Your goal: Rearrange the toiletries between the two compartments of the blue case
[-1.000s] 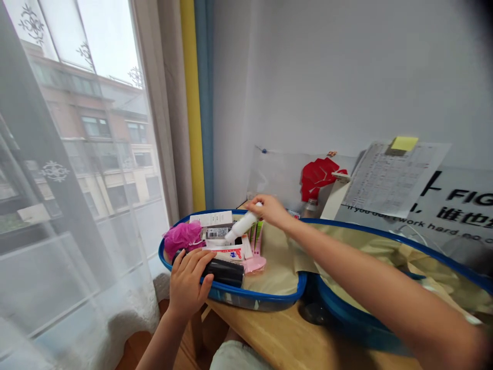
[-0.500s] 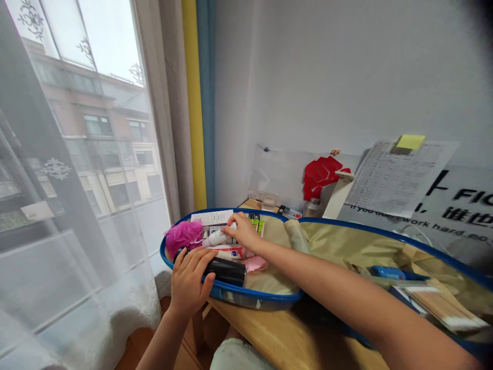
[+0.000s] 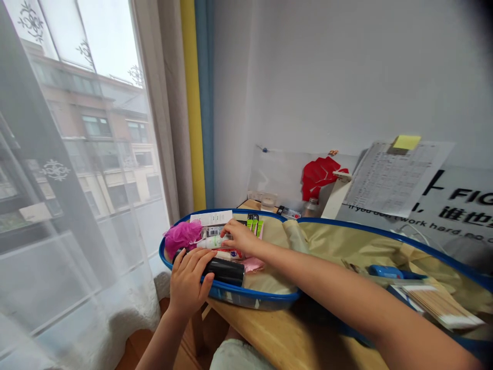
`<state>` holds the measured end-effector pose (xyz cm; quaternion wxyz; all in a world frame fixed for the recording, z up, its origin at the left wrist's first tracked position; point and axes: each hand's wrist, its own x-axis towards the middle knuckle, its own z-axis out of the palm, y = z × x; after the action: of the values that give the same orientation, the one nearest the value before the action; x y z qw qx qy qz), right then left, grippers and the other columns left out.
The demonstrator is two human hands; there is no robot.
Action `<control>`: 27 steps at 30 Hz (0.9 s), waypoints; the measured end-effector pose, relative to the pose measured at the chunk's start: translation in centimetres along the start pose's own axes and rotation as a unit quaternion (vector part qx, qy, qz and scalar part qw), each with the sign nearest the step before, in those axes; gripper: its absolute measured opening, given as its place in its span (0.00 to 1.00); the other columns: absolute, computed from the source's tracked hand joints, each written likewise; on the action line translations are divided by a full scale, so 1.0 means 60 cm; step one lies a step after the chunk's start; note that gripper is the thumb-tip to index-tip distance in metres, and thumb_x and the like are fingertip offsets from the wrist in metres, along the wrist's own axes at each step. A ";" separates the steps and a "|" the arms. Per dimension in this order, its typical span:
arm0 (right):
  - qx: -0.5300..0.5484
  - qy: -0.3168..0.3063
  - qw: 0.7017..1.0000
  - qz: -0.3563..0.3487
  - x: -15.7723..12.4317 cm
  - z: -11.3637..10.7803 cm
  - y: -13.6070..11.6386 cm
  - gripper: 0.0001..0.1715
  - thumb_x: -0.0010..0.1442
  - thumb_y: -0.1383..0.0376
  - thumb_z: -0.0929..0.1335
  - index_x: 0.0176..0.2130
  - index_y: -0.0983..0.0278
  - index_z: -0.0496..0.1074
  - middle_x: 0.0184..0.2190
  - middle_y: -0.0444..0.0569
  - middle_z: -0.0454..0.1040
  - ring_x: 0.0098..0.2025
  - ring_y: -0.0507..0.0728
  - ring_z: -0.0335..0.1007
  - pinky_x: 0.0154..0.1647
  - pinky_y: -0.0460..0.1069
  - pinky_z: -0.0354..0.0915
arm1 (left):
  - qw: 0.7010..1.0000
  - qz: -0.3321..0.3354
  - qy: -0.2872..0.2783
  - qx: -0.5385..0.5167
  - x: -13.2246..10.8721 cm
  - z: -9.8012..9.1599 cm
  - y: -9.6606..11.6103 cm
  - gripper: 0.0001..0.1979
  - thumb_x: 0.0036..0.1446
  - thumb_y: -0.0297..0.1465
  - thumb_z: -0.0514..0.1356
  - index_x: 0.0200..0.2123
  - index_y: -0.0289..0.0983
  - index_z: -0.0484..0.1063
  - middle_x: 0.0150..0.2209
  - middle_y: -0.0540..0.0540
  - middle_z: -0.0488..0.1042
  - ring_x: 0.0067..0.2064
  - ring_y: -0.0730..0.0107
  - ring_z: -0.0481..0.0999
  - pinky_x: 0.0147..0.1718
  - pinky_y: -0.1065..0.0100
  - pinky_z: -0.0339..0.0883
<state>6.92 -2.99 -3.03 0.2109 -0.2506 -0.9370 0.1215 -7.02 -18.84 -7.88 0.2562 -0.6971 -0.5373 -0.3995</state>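
Note:
My left hand (image 3: 192,275) lies over a black cylindrical bottle (image 3: 227,271) at the near edge of an open blue-rimmed case (image 3: 265,297), its fingers curled around the top. Inside the case, my right hand (image 3: 241,239) has its fingertips around the right end of a white tube (image 3: 210,241). That tube now lies between a clear packet with a barcode (image 3: 213,231) and a red-and-white tube (image 3: 231,254), which my right hand partly hides. A magenta bath puff (image 3: 183,235) fills the left end. Beyond these lies a white box (image 3: 211,218), with green-striped packets (image 3: 255,226) to the right.
The case's other half (image 3: 346,244) opens to the right, holding a blue bottle (image 3: 387,271) and a pack of cotton swabs (image 3: 439,303). The case rests on a wooden table (image 3: 265,334). Curtains (image 3: 192,128) hang at the left, beside the wall.
My right hand has lowered the white tube flat among the other items, and its fingers have loosened a little. My left hand stays on the black bottle.

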 end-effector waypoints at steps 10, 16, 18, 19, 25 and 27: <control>-0.032 0.001 0.999 0.011 -0.002 -0.039 -0.016 0.17 0.60 0.57 0.67 0.45 0.65 0.70 0.47 0.50 0.71 0.49 0.55 0.68 0.49 0.57 0.66 | 1.000 0.006 0.011 0.004 -0.001 0.001 -0.003 0.20 0.64 0.38 0.45 0.49 0.39 0.71 0.46 0.44 0.76 0.49 0.60 0.72 0.56 0.57 0.50; -0.055 0.060 0.988 0.127 -0.060 -0.195 0.067 0.16 0.62 0.58 0.65 0.45 0.66 0.69 0.44 0.49 0.72 0.42 0.52 0.70 0.43 0.53 0.69 | 1.000 -0.001 0.004 0.000 -0.004 0.003 -0.005 0.19 0.63 0.38 0.45 0.49 0.40 0.71 0.46 0.44 0.76 0.49 0.60 0.72 0.56 0.57 0.50; -0.071 0.075 0.977 0.184 -0.105 -0.254 0.111 0.17 0.62 0.57 0.65 0.45 0.66 0.69 0.43 0.48 0.72 0.41 0.52 0.70 0.41 0.52 0.69 | 1.000 -0.002 0.008 0.001 -0.004 0.004 -0.006 0.20 0.63 0.38 0.45 0.48 0.40 0.72 0.46 0.44 0.76 0.49 0.60 0.72 0.57 0.57 0.50; -0.079 0.079 0.971 0.213 -0.131 -0.279 0.132 0.17 0.62 0.57 0.65 0.45 0.66 0.69 0.42 0.48 0.72 0.40 0.52 0.70 0.41 0.52 0.69 | 1.000 -0.001 0.010 0.002 -0.004 0.004 -0.006 0.20 0.63 0.39 0.45 0.48 0.40 0.72 0.46 0.44 0.76 0.49 0.60 0.72 0.57 0.57 0.50; -0.093 -0.001 0.935 0.343 -0.301 -0.338 0.230 0.15 0.64 0.57 0.63 0.41 0.66 0.70 0.35 0.45 0.73 0.32 0.47 0.69 0.34 0.47 0.69 | 1.000 0.007 0.011 0.004 -0.005 0.007 -0.011 0.20 0.63 0.39 0.45 0.49 0.40 0.71 0.45 0.44 0.76 0.48 0.58 0.72 0.56 0.55 0.51; -0.096 -0.044 0.925 0.365 -0.346 -0.327 0.247 0.13 0.64 0.57 0.63 0.40 0.64 0.71 0.37 0.46 0.73 0.33 0.47 0.69 0.34 0.46 0.69 | 1.000 0.008 0.011 0.007 -0.005 0.007 -0.012 0.20 0.63 0.39 0.45 0.49 0.40 0.71 0.45 0.44 0.76 0.48 0.58 0.72 0.55 0.55 0.51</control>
<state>38.39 1.10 2.40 0.0850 -0.5886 -0.7963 0.1104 -7.61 -18.49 -8.44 0.2701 -0.6954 -0.5317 -0.4010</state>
